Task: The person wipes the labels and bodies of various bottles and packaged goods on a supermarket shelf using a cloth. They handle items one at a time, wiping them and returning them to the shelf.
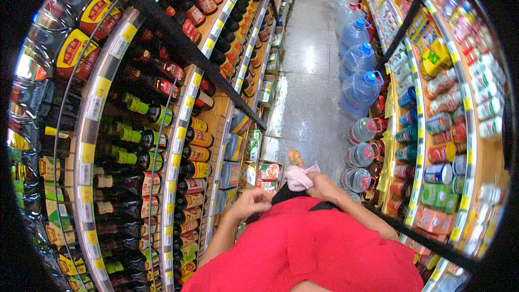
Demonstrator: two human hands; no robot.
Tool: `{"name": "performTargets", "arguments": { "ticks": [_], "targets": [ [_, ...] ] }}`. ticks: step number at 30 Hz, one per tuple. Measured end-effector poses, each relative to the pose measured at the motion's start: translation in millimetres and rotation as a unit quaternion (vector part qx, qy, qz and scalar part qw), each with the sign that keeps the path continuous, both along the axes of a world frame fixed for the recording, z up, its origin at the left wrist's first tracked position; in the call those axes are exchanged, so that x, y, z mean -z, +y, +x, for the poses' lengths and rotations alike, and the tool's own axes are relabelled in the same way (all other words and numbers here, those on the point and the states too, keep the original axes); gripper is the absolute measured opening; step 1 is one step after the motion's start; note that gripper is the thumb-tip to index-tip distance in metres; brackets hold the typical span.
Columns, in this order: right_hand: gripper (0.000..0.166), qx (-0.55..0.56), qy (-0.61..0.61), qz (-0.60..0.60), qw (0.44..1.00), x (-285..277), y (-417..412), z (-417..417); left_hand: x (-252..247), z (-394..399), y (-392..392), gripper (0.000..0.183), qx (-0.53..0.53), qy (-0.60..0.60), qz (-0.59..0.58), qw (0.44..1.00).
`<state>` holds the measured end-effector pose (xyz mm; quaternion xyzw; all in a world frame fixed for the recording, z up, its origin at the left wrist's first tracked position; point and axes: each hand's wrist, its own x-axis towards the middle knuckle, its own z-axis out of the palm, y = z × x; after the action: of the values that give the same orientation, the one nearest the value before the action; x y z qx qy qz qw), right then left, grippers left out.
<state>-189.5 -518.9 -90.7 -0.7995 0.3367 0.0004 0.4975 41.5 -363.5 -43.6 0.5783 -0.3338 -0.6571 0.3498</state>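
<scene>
In front of my waist, my right hand (323, 187) grips a bunched pale pink cloth (299, 179). The cloth hangs in loose folds and covers some of my fingers. My left hand (252, 204) is to the left of the cloth and apart from it, its fingers loosely bent, with no object seen in it. Part of its palm is hidden. The left hand is nearest to low cartons of packaged goods (269, 171) by the foot of the left shelves. Below the cloth shows a foot in a tan shoe (295, 157) on the grey tiled floor (309, 105).
Shelves of dark sauce bottles (153, 158) line the left side, with wire guards and price strips (175, 162). Along the right floor edge stand large blue water jugs (359, 91) and clear red-handled jugs (361, 129). Behind them, the right shelves hold cans (438, 173) and packets (436, 57).
</scene>
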Motion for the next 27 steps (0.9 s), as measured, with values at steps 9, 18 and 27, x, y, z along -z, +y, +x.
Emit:
{"name": "performTargets", "arguments": {
  "ticks": [9, 18, 27],
  "targets": [
    [0.034, 0.006, 0.022, -0.005, 1.000, -39, -148, 51, 41, 52, -155, 0.018, -0.105, -0.026, 0.001, 0.994],
    [0.031, 0.092, -0.004, 0.047, 0.995, -63, -250, 84, 49, 108, -288, 0.045, -0.332, -0.002, -0.053, 0.942],
    [0.033, 0.048, -0.007, 0.089, 0.995, -48, -373, 90, 63, 182, -398, 0.077, -0.657, -0.127, -0.112, 0.734]
  ]
}}
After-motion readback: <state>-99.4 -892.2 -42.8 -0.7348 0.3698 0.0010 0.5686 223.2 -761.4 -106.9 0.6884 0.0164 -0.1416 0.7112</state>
